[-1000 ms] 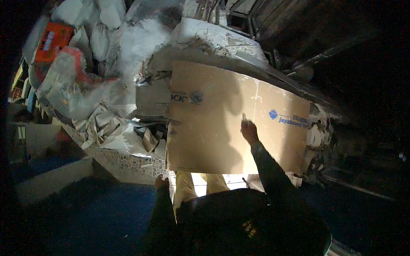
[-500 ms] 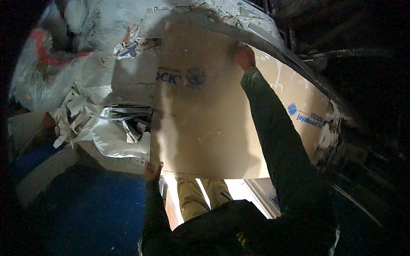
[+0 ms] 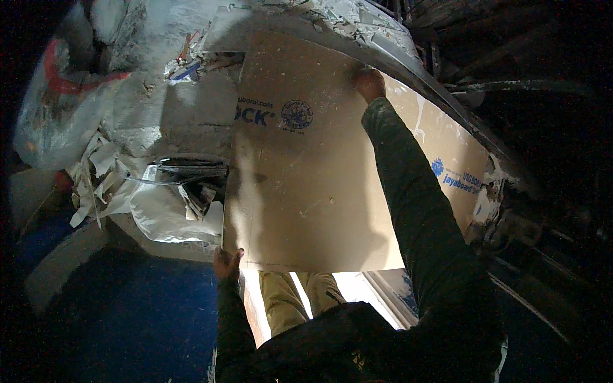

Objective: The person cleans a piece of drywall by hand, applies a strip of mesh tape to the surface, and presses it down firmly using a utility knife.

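A large tan plasterboard sheet (image 3: pixel 306 185) with blue printing fills the middle of the view, its near edge just above my legs. Its near left corner is in my left hand (image 3: pixel 228 263), with the thumb on the top face and the fingers mostly hidden at the edge. Across the sheet, my right arm reaches to the far right edge, where my right hand (image 3: pixel 370 85) is closed over the rim. That hand is dark and its fingertips are hidden. Shadows of my arm and body lie on the board.
White sacking (image 3: pixel 172 210) and torn paper (image 3: pixel 102 166) lie left of the board, beside stacked dark strips (image 3: pixel 191 167). A clear plastic bag (image 3: pixel 57 121) with a red band stands farther left. Broken white debris (image 3: pixel 357 19) lies beyond the far edge. Blue flooring (image 3: pixel 134 313) shows near left.
The sheet's near edge sits slightly closer to me, and the clutter at left has shifted a little leftward in view. Both hands keep their places on the board.
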`<state>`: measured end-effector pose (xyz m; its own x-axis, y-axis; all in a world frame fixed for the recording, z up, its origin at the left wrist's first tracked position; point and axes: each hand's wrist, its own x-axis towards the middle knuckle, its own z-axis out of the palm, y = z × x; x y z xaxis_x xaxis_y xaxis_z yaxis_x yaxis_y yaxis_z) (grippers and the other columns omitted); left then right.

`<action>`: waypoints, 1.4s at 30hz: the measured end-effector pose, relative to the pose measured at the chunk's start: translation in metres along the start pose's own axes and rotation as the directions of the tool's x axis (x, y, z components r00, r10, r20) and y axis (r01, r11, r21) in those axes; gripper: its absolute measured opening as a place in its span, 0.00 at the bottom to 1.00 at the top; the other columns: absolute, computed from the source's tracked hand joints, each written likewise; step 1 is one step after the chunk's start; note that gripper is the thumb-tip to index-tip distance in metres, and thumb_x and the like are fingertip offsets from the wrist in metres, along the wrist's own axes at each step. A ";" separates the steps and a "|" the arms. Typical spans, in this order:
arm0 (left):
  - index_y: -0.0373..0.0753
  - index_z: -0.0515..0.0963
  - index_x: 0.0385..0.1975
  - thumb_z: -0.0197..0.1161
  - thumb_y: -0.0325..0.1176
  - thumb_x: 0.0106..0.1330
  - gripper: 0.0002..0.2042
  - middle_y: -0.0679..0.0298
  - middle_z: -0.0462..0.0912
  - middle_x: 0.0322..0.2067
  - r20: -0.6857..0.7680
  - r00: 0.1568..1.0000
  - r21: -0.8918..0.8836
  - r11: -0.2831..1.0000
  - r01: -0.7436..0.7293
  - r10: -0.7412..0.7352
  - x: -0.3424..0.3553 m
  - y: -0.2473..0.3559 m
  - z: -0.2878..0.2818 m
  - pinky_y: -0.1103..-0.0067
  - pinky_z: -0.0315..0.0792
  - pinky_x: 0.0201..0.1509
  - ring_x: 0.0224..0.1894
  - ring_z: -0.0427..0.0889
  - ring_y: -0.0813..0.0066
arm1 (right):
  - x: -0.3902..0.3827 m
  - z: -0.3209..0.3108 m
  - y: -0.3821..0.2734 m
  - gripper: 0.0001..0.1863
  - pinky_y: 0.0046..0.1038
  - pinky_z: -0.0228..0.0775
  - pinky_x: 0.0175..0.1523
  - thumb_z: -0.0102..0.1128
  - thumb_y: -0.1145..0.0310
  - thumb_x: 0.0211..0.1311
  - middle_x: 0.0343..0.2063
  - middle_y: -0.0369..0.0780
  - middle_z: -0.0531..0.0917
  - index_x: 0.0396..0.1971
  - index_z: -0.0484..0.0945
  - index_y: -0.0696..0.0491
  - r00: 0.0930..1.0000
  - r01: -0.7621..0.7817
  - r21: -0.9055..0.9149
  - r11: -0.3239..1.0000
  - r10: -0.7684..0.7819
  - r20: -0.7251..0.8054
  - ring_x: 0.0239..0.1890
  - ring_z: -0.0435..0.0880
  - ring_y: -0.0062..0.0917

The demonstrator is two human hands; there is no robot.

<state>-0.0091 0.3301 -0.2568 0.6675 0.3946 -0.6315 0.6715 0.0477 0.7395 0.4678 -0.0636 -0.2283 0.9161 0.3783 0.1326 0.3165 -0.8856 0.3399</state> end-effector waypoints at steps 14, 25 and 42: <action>0.36 0.63 0.27 0.67 0.40 0.43 0.21 0.65 0.65 0.20 -0.042 0.989 0.038 0.990 -0.137 0.139 -0.006 -0.001 -0.002 0.79 0.62 0.27 0.24 0.63 0.76 | 0.021 0.019 0.006 0.09 0.33 0.70 0.34 0.48 0.70 0.44 0.22 0.45 0.77 0.25 0.75 0.57 0.995 0.100 0.177 0.979 -0.095 -0.038 0.27 0.77 0.34; 0.34 0.67 0.32 0.64 0.34 0.46 0.17 0.61 0.73 0.30 0.012 1.000 0.290 0.957 0.009 -0.013 -0.008 0.025 0.003 0.78 0.67 0.36 0.32 0.72 0.73 | -0.028 -0.016 -0.013 0.11 0.35 0.68 0.32 0.47 0.65 0.48 0.26 0.46 0.75 0.29 0.73 0.55 0.987 0.043 0.287 0.957 -0.086 0.138 0.27 0.75 0.39; 0.42 0.49 0.56 0.54 0.47 0.50 0.35 0.54 0.45 0.59 0.280 0.825 0.755 0.418 -0.505 0.492 -0.021 0.141 0.167 0.54 0.36 0.58 0.61 0.40 0.50 | -0.001 0.081 0.034 0.22 0.36 0.55 0.54 0.46 0.55 0.53 0.45 0.47 0.69 0.44 0.66 0.53 0.978 -0.202 0.748 0.632 0.167 0.123 0.52 0.63 0.38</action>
<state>0.1255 0.1755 -0.1787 0.9707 0.0922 -0.2221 0.1862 -0.8724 0.4519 0.4977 -0.1153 -0.2921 0.9793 0.1893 0.0724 0.1995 -0.8374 -0.5088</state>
